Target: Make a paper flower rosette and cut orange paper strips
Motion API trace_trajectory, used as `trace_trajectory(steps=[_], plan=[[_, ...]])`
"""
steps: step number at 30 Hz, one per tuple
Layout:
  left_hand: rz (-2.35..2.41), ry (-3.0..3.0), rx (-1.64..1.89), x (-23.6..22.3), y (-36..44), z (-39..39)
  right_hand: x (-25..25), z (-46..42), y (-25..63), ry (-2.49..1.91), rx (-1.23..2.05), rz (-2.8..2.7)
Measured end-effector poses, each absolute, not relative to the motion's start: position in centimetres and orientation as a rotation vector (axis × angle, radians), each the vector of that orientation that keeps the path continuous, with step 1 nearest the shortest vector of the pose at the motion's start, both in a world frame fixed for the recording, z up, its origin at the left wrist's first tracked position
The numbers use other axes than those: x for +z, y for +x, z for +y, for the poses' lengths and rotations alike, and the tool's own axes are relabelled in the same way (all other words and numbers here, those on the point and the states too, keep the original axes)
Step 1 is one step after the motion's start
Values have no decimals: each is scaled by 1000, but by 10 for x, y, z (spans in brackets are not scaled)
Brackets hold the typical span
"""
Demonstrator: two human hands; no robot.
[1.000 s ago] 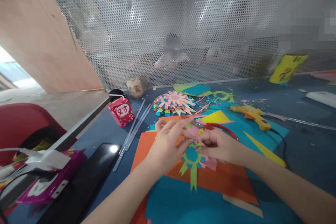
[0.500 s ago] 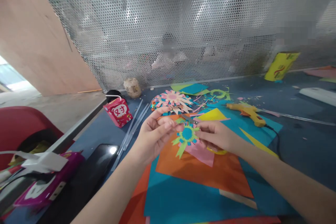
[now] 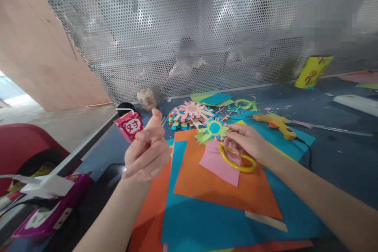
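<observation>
My right hand (image 3: 243, 141) pinches a blue and green paper rosette (image 3: 214, 127) with fringed edges and green ribbon tails. Yellow-handled scissors (image 3: 246, 168) hang from the same hand, their loops toward me and the blades hidden. Apart from the rosette, to its left, my left hand (image 3: 149, 151) is raised with its fingers curled and pressed together. Whether anything small is between those fingers is hidden. Under the hands lie an orange sheet (image 3: 195, 183), a pink paper piece (image 3: 221, 165) and a larger blue sheet (image 3: 201, 218).
Finished-looking paper rosettes (image 3: 191, 111) are stacked behind. A yellow glue gun (image 3: 277, 124) lies on the right with its cord. A red drink carton (image 3: 128, 125) with a straw stands left, near a phone (image 3: 113, 177) and a purple power strip (image 3: 56, 212). A perforated metal screen (image 3: 165, 47) borders the table.
My left hand has let go of the rosette and moved left and toward me. My right hand has lifted the rosette away, turning the scissors so their yellow loops show.
</observation>
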State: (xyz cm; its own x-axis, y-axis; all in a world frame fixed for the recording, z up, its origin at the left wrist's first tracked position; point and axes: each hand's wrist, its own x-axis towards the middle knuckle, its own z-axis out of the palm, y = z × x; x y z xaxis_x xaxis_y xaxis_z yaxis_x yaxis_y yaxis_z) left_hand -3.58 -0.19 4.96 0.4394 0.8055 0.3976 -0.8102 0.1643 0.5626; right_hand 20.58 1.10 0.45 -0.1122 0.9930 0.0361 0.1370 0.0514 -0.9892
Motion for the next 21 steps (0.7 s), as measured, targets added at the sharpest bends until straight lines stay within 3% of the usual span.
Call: trace_trajectory(steps=[4,8,13,14,17,19,21], plan=[[261,809,1513,57,-43,5,11,19,221,-1281,964,-1295],[436,792,1653,59,-49,20,12,34,242,-1334,769,-1119],[852,1335,1933,47,-51,38,9,42,256,-1285,750,-973],[916,1498,1871,43,-49,39,9,41,254,-1268,784,-973],[1226,2333,1162,23,-34,34,6,36,240,-1231,971,-1029],[1218,2582,726,9,-20,29,1,33,229,-1217,1094,-1058],[1157,2691,530,-2,-8,27,-5,32,222,-1210,1155,-1055]])
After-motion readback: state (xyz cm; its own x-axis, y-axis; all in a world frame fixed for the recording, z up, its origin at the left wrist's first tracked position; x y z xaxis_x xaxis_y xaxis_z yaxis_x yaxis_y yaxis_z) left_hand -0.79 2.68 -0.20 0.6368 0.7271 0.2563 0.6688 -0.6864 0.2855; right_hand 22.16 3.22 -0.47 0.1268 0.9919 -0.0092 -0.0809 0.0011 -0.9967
